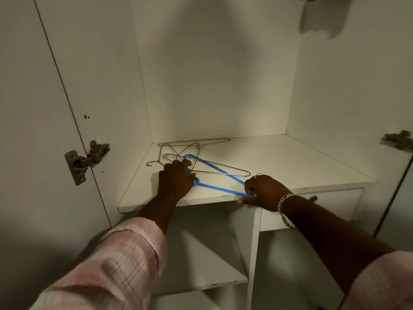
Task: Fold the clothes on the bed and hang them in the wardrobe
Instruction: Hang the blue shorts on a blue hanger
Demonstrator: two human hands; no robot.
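Blue plastic hanger (214, 175) lies flat on the white wardrobe shelf (279, 162), near the front edge, left of centre. Left hand (175, 181) covers its hook end, fingers curled around the blue loop there. Right hand (263, 190) has the opposite corner of the hanger, fingers curled over the blue bar at the shelf's front lip, thumb pressed against the shelf edge. Wire hangers (190, 153), bare metal, lie in a loose tangle just behind the blue one toward the back-left corner; one wire arm crosses under the blue bar, exact count of wire hangers unclear. Right wrist wears a silver chain bracelet (285, 203), a ring (258, 175) shows on one finger. Both forearms come in from pink plaid sleeves (116, 265). Below the shelf: a drawer front (330, 204) with a small knob on the right, open cubby compartments under it and to the left. Door hinge (86, 161) sits on the left panel; another hinge (399, 139) on the right edge, blurred.
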